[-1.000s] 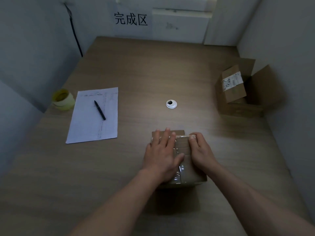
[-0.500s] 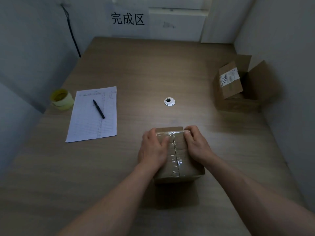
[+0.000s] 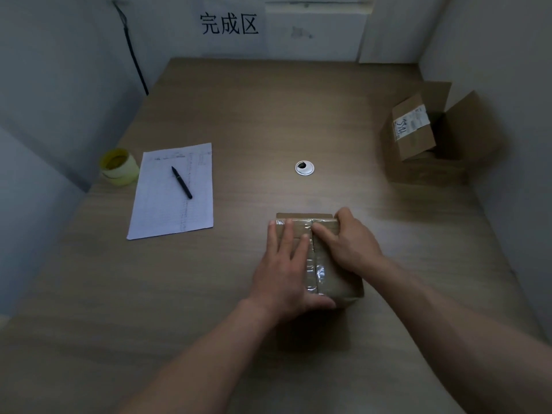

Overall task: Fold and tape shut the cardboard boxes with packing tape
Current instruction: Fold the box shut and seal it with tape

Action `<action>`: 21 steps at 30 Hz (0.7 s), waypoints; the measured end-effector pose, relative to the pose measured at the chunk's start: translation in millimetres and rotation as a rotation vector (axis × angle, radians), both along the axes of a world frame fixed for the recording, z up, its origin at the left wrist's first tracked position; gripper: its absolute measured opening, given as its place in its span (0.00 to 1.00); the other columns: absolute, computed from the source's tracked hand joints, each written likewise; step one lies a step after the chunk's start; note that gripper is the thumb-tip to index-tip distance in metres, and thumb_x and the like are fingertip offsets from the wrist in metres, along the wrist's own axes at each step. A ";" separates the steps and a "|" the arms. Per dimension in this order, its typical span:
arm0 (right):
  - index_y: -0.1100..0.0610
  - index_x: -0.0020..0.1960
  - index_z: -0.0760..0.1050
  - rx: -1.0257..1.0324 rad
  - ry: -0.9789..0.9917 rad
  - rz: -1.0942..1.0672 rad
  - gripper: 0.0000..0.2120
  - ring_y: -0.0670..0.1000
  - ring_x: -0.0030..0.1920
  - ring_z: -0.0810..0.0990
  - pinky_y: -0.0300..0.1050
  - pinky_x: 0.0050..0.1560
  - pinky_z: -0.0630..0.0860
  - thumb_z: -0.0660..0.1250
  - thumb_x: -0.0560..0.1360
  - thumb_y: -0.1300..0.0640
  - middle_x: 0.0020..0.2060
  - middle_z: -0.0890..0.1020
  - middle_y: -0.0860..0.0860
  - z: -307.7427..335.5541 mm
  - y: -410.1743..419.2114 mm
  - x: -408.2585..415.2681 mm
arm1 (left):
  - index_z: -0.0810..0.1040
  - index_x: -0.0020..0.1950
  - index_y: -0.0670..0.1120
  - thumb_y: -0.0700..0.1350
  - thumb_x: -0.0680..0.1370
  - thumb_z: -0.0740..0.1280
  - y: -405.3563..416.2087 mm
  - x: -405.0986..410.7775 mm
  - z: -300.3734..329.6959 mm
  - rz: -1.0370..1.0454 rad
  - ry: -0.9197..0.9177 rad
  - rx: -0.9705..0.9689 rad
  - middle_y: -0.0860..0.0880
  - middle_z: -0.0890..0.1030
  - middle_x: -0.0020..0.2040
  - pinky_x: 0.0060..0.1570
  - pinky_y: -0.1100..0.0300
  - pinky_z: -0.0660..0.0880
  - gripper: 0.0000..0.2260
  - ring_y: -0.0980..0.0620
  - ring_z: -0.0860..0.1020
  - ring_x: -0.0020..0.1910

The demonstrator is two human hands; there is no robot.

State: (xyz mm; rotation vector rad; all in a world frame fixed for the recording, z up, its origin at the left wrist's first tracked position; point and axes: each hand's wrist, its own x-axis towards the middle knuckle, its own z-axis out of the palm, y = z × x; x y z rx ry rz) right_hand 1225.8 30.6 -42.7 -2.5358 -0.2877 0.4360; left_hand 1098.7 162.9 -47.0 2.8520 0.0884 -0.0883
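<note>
Where clear tape (image 3: pixel 312 265) shines, boxy cardboard (image 3: pixel 337 279).

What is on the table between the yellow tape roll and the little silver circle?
In the head view, a sheet of paper with a black pen on it lies between the tape roll and the silver circle.

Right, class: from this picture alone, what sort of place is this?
Probably a small packing station: a wood-grain desk walled by grey partitions, a taped brown cardboard box under both hands, a yellowish packing tape roll, and a wall sign reading 完成区, "finished area".
</note>
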 end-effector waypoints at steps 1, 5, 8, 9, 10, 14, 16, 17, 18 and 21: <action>0.50 0.58 0.67 0.078 0.023 -0.040 0.23 0.59 0.55 0.78 0.48 0.49 0.69 0.59 0.75 0.32 0.54 0.80 0.55 0.2 -2.0 0.5 | 0.49 0.80 0.46 0.80 0.58 0.59 -0.8 -0.6 -0.5 0.026 -0.036 -0.063 0.42 0.39 0.79 0.76 0.46 0.42 0.60 0.41 0.30 0.75; 0.49 0.75 0.61 0.308 0.165 -0.292 0.33 0.59 0.69 0.71 0.51 0.66 0.65 0.49 0.78 0.32 0.71 0.72 0.55 -2.1 -18.3 -11.3 | 0.45 0.80 0.49 0.76 0.65 0.60 3.5 -16.2 -6.1 0.465 -0.093 -0.647 0.51 0.43 0.80 0.74 0.60 0.43 0.53 0.58 0.39 0.77; 0.53 0.66 0.75 0.221 0.298 -0.396 0.43 0.58 0.62 0.75 0.52 0.62 0.70 0.41 0.73 0.25 0.65 0.77 0.57 -7.0 -29.8 -28.7 | 0.61 0.77 0.47 0.69 0.74 0.57 7.7 -20.5 -4.1 0.620 0.099 -0.860 0.46 0.68 0.74 0.72 0.52 0.63 0.38 0.49 0.65 0.73; 0.56 0.66 0.76 0.234 0.367 -0.446 0.44 0.59 0.61 0.76 0.52 0.62 0.70 0.42 0.74 0.25 0.63 0.78 0.58 -5.0 -29.7 -32.1 | 0.69 0.72 0.48 0.65 0.78 0.57 8.7 -18.2 -2.0 0.607 0.142 -0.837 0.47 0.75 0.68 0.67 0.51 0.69 0.29 0.47 0.72 0.68; 0.58 0.66 0.76 0.262 0.410 -0.494 0.44 0.60 0.62 0.76 0.54 0.65 0.70 0.43 0.74 0.25 0.63 0.78 0.60 -1.7 -28.1 -33.8 | 0.74 0.67 0.50 0.61 0.80 0.57 9.9 -14.3 3.5 0.592 0.162 -0.821 0.48 0.79 0.64 0.64 0.50 0.71 0.22 0.47 0.75 0.64; 0.53 0.56 0.80 0.586 0.321 -0.540 0.35 0.56 0.60 0.78 0.58 0.63 0.73 0.47 0.77 0.28 0.56 0.83 0.51 42.6 -18.7 -24.1 | 0.77 0.60 0.54 0.43 0.80 0.64 27.6 9.9 37.8 0.528 0.006 -1.227 0.49 0.82 0.58 0.51 0.56 0.79 0.11 0.55 0.81 0.53; 0.50 0.50 0.82 0.966 0.318 -0.497 0.32 0.52 0.55 0.81 0.55 0.58 0.75 0.47 0.78 0.30 0.48 0.86 0.48 75.0 -18.7 -15.1 | 0.77 0.60 0.54 0.34 0.72 0.66 49.8 21.1 60.8 0.451 -0.125 -1.433 0.50 0.82 0.56 0.43 0.60 0.79 0.21 0.55 0.81 0.52; 0.51 0.47 0.82 1.106 0.332 -0.496 0.31 0.52 0.53 0.82 0.54 0.57 0.74 0.48 0.78 0.30 0.45 0.86 0.49 87.2 -20.4 -11.9 | 0.77 0.61 0.52 0.34 0.67 0.65 59.7 26.1 70.5 0.423 -0.151 -1.465 0.49 0.82 0.57 0.43 0.58 0.79 0.24 0.53 0.80 0.55; 0.52 0.43 0.80 1.158 0.332 -0.494 0.31 0.52 0.50 0.81 0.56 0.58 0.71 0.49 0.78 0.30 0.43 0.85 0.51 94.4 -22.3 -9.6 | 0.77 0.62 0.50 0.37 0.64 0.64 67.8 29.8 77.4 0.405 -0.144 -1.482 0.48 0.81 0.58 0.46 0.54 0.77 0.26 0.50 0.78 0.58; 0.55 0.41 0.74 0.954 0.300 -0.486 0.28 0.55 0.53 0.79 0.58 0.59 0.67 0.50 0.79 0.33 0.43 0.83 0.53 88.3 -27.1 -14.7 | 0.77 0.63 0.50 0.50 0.70 0.63 77.8 28.6 76.6 0.458 0.078 -1.437 0.50 0.78 0.64 0.58 0.44 0.68 0.21 0.47 0.72 0.66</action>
